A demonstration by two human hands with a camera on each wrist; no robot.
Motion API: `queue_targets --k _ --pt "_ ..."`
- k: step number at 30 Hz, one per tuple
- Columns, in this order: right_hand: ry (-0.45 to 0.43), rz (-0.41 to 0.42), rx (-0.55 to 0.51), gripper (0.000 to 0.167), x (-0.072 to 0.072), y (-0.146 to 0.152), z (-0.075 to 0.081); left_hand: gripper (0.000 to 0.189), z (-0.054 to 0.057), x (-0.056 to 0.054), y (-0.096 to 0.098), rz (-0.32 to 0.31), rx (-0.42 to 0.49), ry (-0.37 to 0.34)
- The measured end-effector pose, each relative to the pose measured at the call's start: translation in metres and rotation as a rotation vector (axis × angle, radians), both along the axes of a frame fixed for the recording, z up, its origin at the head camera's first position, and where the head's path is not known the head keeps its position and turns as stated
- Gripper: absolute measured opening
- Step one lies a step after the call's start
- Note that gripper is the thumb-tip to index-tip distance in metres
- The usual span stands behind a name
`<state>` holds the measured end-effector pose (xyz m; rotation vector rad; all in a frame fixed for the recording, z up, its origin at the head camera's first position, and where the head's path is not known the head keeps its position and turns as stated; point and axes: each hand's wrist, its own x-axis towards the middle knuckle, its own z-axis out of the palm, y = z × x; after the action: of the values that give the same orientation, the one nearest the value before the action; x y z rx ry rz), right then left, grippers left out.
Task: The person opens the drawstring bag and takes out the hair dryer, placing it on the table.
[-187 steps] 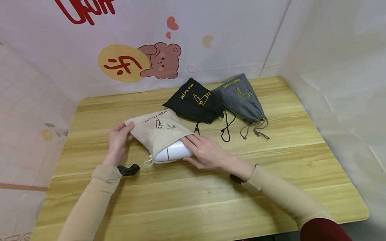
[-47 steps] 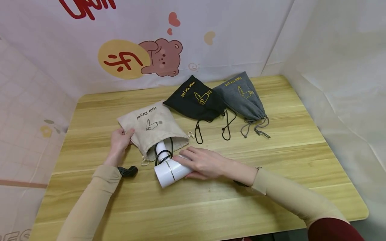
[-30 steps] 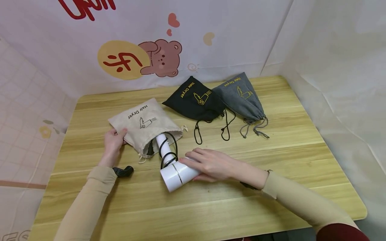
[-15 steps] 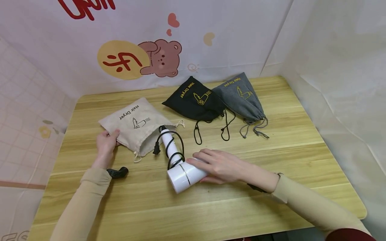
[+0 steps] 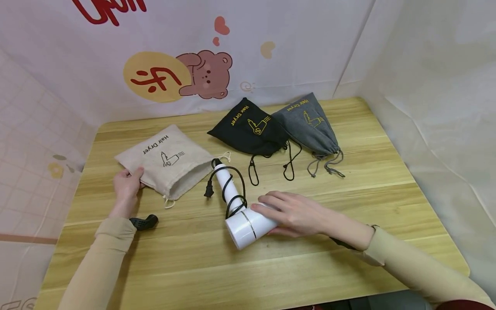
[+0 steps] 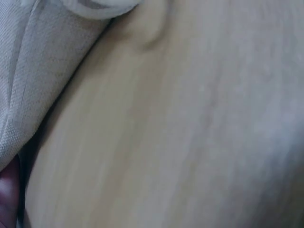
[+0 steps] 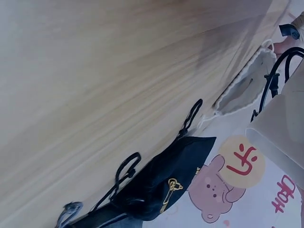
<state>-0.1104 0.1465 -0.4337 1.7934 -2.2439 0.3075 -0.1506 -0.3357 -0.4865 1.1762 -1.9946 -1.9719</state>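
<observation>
My left hand (image 5: 128, 186) pinches the lower left edge of a beige drawstring bag (image 5: 155, 165) printed "Hair Dryer", whose mouth gapes toward the right. In the left wrist view the bag's cloth (image 6: 42, 61) fills the upper left corner. My right hand (image 5: 294, 214) grips the barrel of a white hair dryer (image 5: 242, 230). Its handle points up and left, the tip close by the bag's mouth. Around the handle loops a black cord (image 5: 242, 176), ending in a plug (image 5: 209, 189). The right wrist view shows the dryer's white body (image 7: 282, 123) at its right edge.
Behind lie a black "Hair Dryer" bag (image 5: 248, 131) and a grey one (image 5: 310, 127), overlapping, their drawstrings trailing forward on the wooden table (image 5: 329, 275). A printed cloth wall (image 5: 294, 51) stands along the back edge, and pale walls flank both sides.
The dryer has come out of the beige bag, handle and plug included, moving right and toward the person with my right hand. My left hand has drawn the bag leftward.
</observation>
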Motion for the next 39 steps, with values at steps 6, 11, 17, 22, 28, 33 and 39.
queue_targets --k 6,11,17,22,28,33,39 --pt "0.004 -0.024 0.0 0.08 0.002 0.011 -0.004 0.007 0.0 0.0 -0.004 0.035 0.016 0.029" --pt "0.006 -0.047 0.004 0.083 0.009 0.014 -0.008 0.007 0.001 0.0 -0.011 0.07 0.025 0.046" --pt "0.021 -0.045 0.001 0.081 0.018 0.005 -0.012 0.01 0.002 -0.003 -0.02 0.064 0.041 0.027" --pt "-0.008 -0.039 0.034 0.076 0.027 -0.007 -0.014 0.011 0.006 -0.006 -0.021 0.02 0.019 -0.027" --pt "-0.026 -0.038 0.073 0.072 0.032 -0.024 -0.018 0.012 0.012 -0.008 -0.027 -0.153 0.027 -0.037" --pt "-0.017 -0.039 0.087 0.071 0.034 -0.038 -0.021 0.044 0.015 -0.009 -0.033 -0.424 -0.171 -0.073" --pt "0.014 -0.037 0.089 0.07 0.034 -0.057 -0.024 0.069 0.015 -0.015 -0.036 -0.48 -0.395 -0.128"
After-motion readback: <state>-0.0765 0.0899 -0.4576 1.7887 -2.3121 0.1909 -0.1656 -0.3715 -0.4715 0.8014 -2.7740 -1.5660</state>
